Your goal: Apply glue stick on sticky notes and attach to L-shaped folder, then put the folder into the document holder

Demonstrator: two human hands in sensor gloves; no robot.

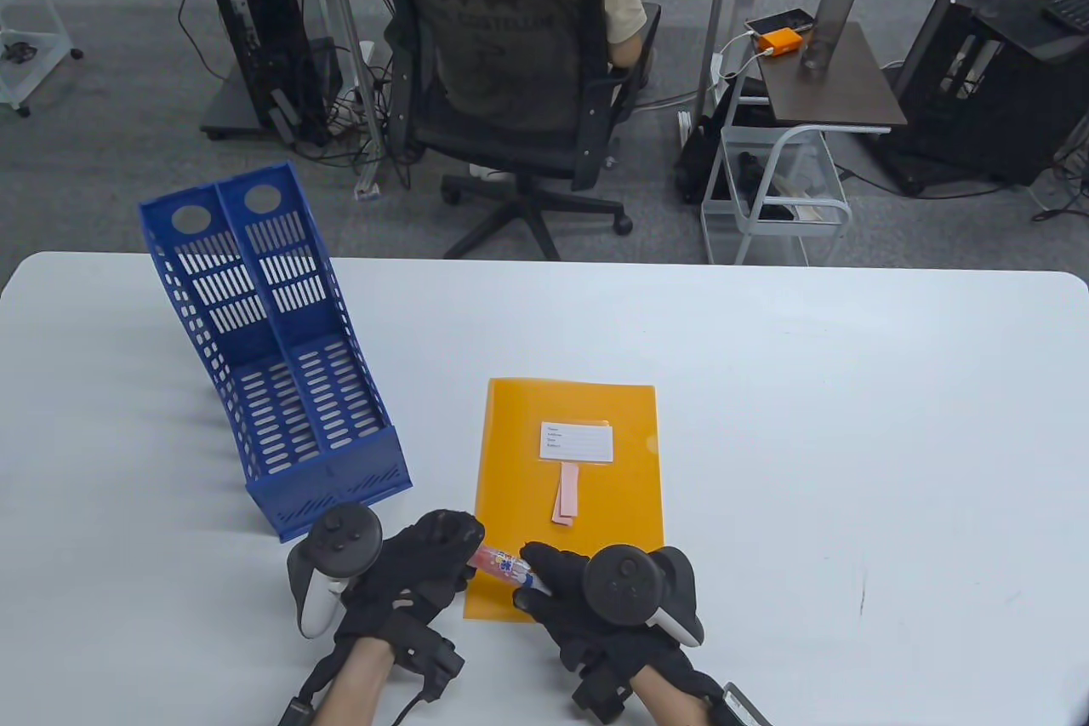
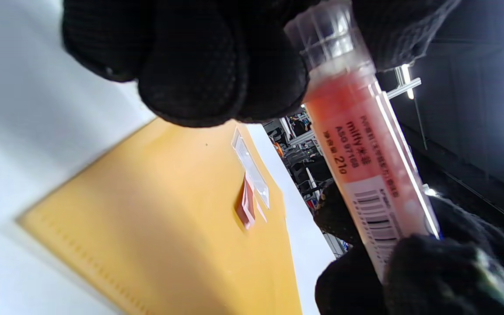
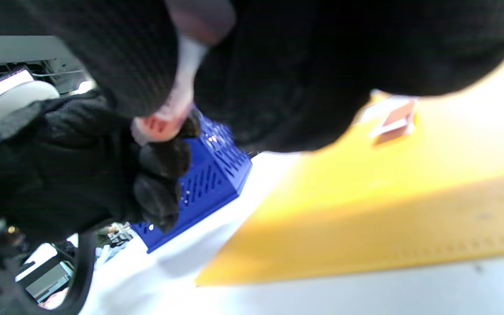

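An orange L-shaped folder [image 1: 568, 496] lies flat on the white table, with a white label [image 1: 577, 443] and pink sticky notes [image 1: 566, 492] on top. Above its near left corner both hands hold a pink glue stick [image 1: 504, 564]. My left hand [image 1: 430, 560] grips the clear cap end [image 2: 328, 41]. My right hand [image 1: 557, 581] grips the barcode end [image 2: 381, 227]. The folder [image 2: 169, 218] and notes [image 2: 246, 202] show below the stick in the left wrist view. The right wrist view is blurred and shows the stick [image 3: 171, 107] between the gloves. The blue document holder [image 1: 272, 360] stands to the left.
Beyond the table's far edge a person sits in a black office chair [image 1: 510, 79]. A small side table [image 1: 829, 79] with a bottle stands at the back right. The holder's near end [image 3: 204, 183] is close to my left hand.
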